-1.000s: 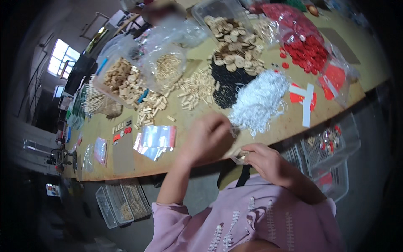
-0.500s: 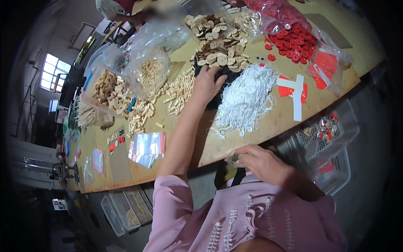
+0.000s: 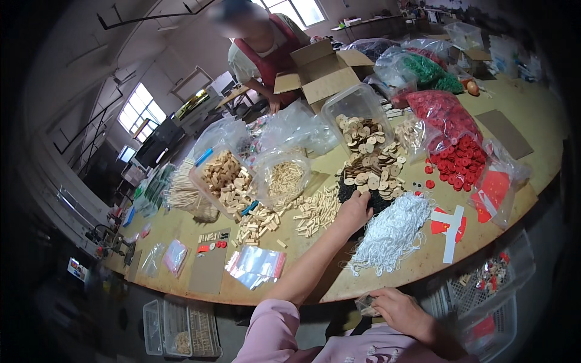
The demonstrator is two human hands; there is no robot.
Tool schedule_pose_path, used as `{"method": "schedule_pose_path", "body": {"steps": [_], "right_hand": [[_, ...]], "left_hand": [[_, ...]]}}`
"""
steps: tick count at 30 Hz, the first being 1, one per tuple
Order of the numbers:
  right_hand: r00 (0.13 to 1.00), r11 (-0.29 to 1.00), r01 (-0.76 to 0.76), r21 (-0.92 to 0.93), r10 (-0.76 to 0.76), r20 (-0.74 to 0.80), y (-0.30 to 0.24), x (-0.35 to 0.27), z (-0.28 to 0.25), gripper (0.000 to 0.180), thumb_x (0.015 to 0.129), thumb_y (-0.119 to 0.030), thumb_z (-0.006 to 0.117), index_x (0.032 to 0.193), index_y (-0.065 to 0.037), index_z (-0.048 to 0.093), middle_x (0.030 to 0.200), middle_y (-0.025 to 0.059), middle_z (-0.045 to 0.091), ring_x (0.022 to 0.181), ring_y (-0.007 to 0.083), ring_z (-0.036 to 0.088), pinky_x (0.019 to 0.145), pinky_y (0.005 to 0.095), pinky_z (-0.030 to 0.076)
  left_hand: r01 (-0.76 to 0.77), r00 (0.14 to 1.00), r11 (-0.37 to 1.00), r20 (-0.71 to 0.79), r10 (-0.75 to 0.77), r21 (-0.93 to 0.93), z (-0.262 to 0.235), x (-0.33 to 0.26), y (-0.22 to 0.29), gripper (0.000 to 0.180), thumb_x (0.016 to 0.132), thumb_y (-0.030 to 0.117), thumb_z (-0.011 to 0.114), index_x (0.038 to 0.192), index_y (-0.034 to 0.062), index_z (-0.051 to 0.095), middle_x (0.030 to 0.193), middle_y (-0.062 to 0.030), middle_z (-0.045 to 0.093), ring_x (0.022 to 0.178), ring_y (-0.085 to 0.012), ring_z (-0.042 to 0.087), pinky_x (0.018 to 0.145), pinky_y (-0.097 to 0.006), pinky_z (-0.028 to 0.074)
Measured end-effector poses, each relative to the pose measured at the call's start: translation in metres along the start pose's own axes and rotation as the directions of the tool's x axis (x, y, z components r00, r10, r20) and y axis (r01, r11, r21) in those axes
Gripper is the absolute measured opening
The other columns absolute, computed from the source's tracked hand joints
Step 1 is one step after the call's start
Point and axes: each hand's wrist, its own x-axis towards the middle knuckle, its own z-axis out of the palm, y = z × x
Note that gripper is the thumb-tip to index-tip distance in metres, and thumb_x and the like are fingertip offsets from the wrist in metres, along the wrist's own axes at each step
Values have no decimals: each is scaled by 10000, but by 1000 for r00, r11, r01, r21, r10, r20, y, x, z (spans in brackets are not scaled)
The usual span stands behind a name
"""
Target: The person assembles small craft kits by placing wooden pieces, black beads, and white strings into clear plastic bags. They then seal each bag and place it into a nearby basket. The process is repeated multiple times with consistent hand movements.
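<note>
while l hand (image 3: 356,209) reaches | fingers curled in black bits (image 3: 348,190) | r hand (image 3: 396,308) pinches clear bag (image 3: 367,304)

— Left hand (image 3: 354,210): fingertips buried in the black pile (image 3: 348,190), so impossible to tell whether anything is pinched.

— Same for the right hand (image 3: 396,308); small clear bag (image 3: 366,304) half covered, contents too small to make out.

— Face of the person across the table (image 3: 257,45): blurred.

— Lower trays (image 3: 181,330): dim, contents unclear near the frame's dark rim.
</note>
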Motion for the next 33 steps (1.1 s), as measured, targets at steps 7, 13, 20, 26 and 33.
{"method": "schedule_pose_path", "body": {"steps": [7,13,20,26,33], "right_hand": [[1000,1000,0,-27,-1,-17,6,-12,3,132,887,-28,690,1017,-14,704,1202,165,667,1095,364,672,924,428,565],[1000,1000,-6,-26,5,-22,10,-15,6,128,890,-23,683,1015,-12,710,1196,162,669,1097,358,670,925,420,564],[999,999,26,-29,-27,-18,13,-18,12,133,894,-19,677,1023,-8,708,1197,167,670,1095,363,665,917,424,565],[997,994,79,-69,-80,-2,18,-19,18,155,911,-62,669,1045,11,700,1182,152,673,1101,385,652,948,432,553],[999,1000,29,2,-28,-29,9,-16,17,101,898,-8,673,998,-3,664,1134,177,645,1059,372,652,875,419,559]], "left_hand": [[0,996,1000,-87,2,23,14,-3,-1,345,862,179,741,1144,35,604,1083,-207,640,934,-436,680,818,-507,579],[-68,979,995,-189,81,76,15,-4,-4,274,831,110,728,1031,-16,589,994,-221,645,824,-418,694,718,-493,597],[49,989,982,-129,-73,-180,8,-2,-23,270,870,205,784,1027,10,683,958,-221,717,880,-380,703,803,-459,562],[252,952,520,113,-285,-816,5,4,-40,176,984,150,738,1071,-3,731,817,-39,710,669,-115,666,598,-276,554],[279,866,-517,445,-230,-809,-3,-3,-51,96,1014,90,638,1060,6,627,838,-50,610,661,-79,553,521,-211,465]]}}
